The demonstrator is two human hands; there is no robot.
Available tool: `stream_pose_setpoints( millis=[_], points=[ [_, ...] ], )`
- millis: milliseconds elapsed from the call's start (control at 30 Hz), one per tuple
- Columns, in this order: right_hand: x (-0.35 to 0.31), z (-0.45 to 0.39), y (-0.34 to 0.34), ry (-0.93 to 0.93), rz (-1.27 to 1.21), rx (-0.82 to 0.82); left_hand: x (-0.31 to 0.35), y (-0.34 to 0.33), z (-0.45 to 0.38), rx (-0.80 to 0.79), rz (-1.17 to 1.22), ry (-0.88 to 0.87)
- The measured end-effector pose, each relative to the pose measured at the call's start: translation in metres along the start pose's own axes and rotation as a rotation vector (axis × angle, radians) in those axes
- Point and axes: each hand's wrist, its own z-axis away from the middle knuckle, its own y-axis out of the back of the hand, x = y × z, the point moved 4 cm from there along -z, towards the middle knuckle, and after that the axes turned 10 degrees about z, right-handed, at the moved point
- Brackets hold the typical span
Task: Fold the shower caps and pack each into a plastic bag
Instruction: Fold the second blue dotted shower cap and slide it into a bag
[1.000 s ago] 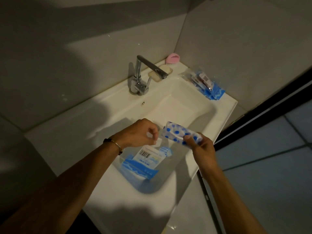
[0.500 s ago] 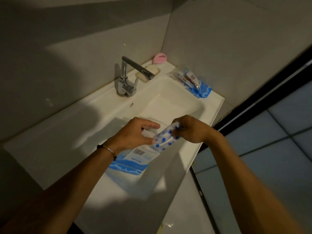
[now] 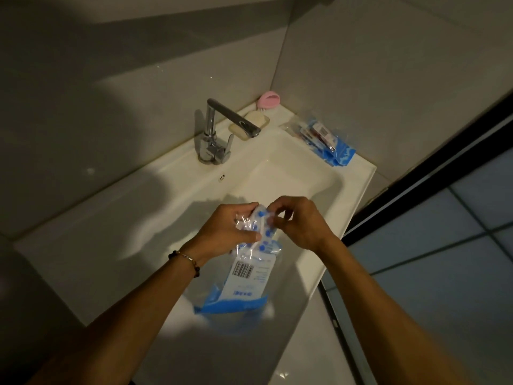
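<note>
A folded white shower cap with blue dots (image 3: 263, 230) sticks halfway into the mouth of a clear plastic bag (image 3: 244, 282) that has a barcode label and a blue bottom band. My left hand (image 3: 230, 226) grips the bag's top edge with the cap against it. My right hand (image 3: 299, 220) pinches the cap's upper end from the right. The bag hangs over the front of the white sink (image 3: 352, 207). A pile of other packed bags (image 3: 324, 140) lies on the sink's far right corner.
A chrome faucet (image 3: 219, 129) stands behind the basin, with a soap bar in a dish (image 3: 254, 120) and a pink brush (image 3: 268, 99) near the wall corner. Grey tiled walls close the back and right. A dark door frame and tiled floor lie right.
The bag was lifted from the sink and now hangs upright in my left hand. My right hand turned the cap on end and pushed its lower half into the bag's mouth.
</note>
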Motion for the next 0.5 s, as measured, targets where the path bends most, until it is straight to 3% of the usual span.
stream_pose_setpoints(
  millis=[100,233,367,433,500],
  points=[
    [-0.01,0.005,-0.01,0.079,0.166,-0.102,-0.011,-0.001,-0.001,0.009,0.024,0.05],
    [-0.01,0.003,-0.02,0.043,0.356,-0.243,-0.021,-0.007,-0.004,0.005,0.035,0.062],
    [-0.006,0.007,-0.029,-0.049,0.253,-0.414,-0.03,-0.006,-0.005,0.044,0.054,0.059],
    [0.001,0.008,-0.023,-0.102,0.092,-0.31,-0.03,-0.002,-0.005,0.099,0.107,0.056],
    [0.011,0.014,-0.008,-0.168,-0.176,0.067,-0.029,0.003,-0.006,0.152,0.17,0.063]
  ],
)
